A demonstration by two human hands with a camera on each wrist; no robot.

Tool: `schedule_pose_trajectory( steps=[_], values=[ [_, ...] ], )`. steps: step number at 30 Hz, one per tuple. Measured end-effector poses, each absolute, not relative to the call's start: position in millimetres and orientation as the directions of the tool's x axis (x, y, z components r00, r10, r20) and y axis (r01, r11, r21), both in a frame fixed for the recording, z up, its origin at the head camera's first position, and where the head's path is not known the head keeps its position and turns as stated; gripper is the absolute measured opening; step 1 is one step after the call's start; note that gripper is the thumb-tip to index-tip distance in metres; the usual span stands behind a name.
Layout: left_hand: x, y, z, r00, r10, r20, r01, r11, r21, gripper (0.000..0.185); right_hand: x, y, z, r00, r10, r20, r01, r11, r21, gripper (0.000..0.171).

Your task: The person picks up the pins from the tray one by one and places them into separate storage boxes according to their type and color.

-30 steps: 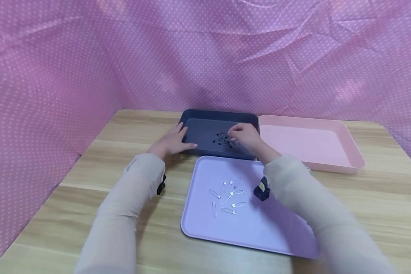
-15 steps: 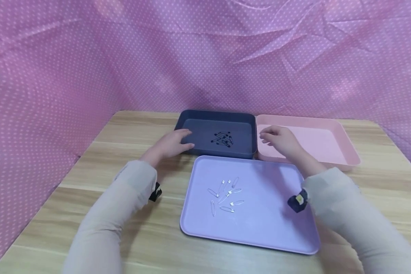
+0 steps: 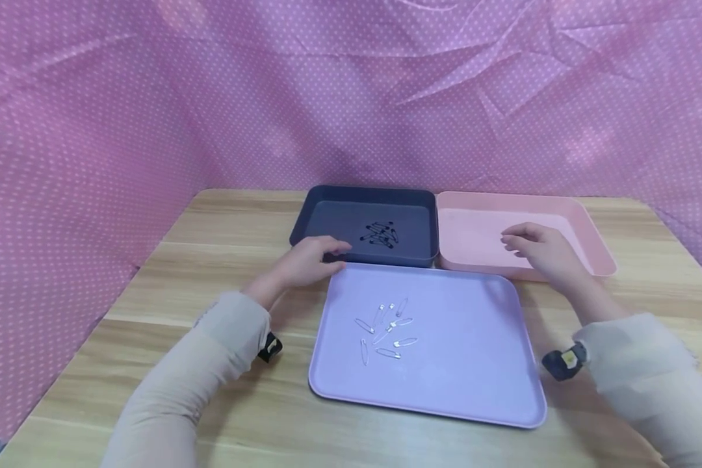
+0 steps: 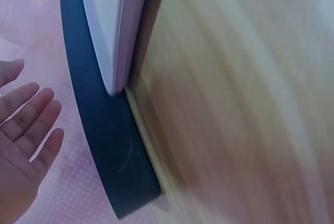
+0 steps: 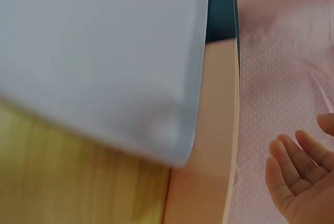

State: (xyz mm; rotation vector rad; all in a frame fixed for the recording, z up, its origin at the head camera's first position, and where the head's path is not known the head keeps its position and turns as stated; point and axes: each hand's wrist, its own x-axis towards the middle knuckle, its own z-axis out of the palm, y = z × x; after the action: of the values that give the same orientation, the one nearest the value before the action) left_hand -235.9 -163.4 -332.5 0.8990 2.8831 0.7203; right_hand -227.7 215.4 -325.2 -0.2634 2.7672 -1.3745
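Left grip is loose, fingers relaxed, holding nothing, sitting at the near left corner of the dark tray in the middle of the frame. Wrist cam shows the fingers straight-ish, just off the tray wall. Right grip is also relaxed & empty, hovering over the near edge of the pink tray, center right. Black pins are piled inside the dark tray; silver pins lie scattered on the lilac tray, lower center. All 3 trays sit on the bench, packed close together w/ pink dotted cloth behind.
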Motion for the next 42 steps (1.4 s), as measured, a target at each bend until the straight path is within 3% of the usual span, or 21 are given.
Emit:
schedule_pose_trajectory(
  steps=[7, 18, 26, 30, 32, 37, 42],
  values=[
    [-227, -151, -335, -0.800, 0.597, 0.064, 0.549, 0.686, 0.477, 0.038, -222, 251, -328, -0.990, -0.142, 0.024, -0.113, 0.660, -0.743, 0.051],
    [-216, -135, -339, -0.746, 0.661, -0.080, 0.531, 0.663, 0.529, 0.052, -222, 295, -336, -0.994, -0.074, -0.083, -0.006, 0.783, -0.622, 0.082],
    [-211, -128, -348, -0.675, 0.719, -0.162, 0.564, 0.646, 0.514, 0.039, -232, 308, -347, -0.994, -0.105, -0.012, -0.080, 0.824, -0.562, 0.087],
    [-208, -129, -351, -0.636, 0.754, -0.167, 0.606, 0.621, 0.496, 0.036, -237, 314, -354, -0.993, -0.112, -0.037, -0.073, 0.829, -0.555, 0.089],
    [-206, -129, -353, -0.632, 0.754, -0.180, 0.595, 0.620, 0.512, 0.034, -239, 316, -360, -0.992, -0.123, -0.007, -0.098, 0.824, -0.559, 0.081],
    [-203, -129, -354, -0.637, 0.736, -0.229, 0.544, 0.639, 0.544, 0.022, -242, 317, -372, -0.972, -0.168, 0.166, -0.231, 0.824, -0.517, 0.041],
    [-202, -128, -354, -0.625, 0.740, -0.250, 0.542, 0.641, 0.544, 0.016, -245, 321, -375, -0.970, -0.174, 0.172, -0.238, 0.835, -0.496, 0.048]
  ],
)
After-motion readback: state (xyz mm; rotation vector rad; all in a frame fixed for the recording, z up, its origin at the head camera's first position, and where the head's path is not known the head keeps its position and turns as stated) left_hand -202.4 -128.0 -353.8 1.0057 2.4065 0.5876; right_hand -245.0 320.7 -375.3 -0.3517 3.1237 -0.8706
